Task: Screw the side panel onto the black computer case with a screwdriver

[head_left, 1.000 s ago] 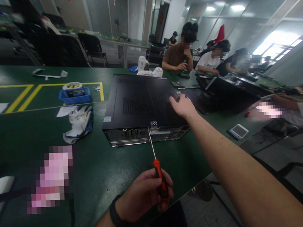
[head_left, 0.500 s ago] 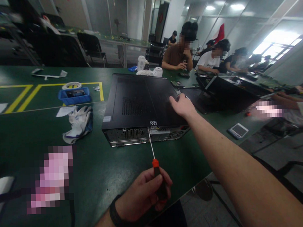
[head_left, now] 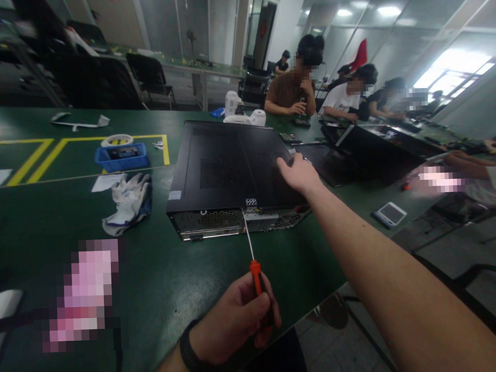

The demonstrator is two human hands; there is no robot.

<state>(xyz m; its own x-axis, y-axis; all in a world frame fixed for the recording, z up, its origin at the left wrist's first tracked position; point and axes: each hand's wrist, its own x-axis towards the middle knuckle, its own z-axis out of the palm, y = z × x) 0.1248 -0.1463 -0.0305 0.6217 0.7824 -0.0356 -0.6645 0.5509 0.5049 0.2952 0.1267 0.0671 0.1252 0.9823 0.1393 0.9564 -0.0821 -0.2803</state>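
A black computer case (head_left: 226,165) lies flat on the green table (head_left: 154,298), its rear panel facing me. My left hand (head_left: 246,311), with a dark band on the wrist, is closed around the red and black handle of a screwdriver (head_left: 250,245). The screwdriver's tip meets the rear panel near its middle, just left of a silver plate. My right hand (head_left: 299,174) rests on the right side of the case's top, fingers apart; its fingertips are partly hidden over the far edge.
Left of the case are a work glove (head_left: 130,201), a blue bin (head_left: 122,158) and a tape roll (head_left: 117,140). White devices (head_left: 245,116) stand behind it. To the right are a phone (head_left: 390,214) and black equipment (head_left: 377,154). Several people sit farther back.
The fingers of my left hand have shifted around the screwdriver handle, which looks turned a little. My right hand and the case have stayed in place.
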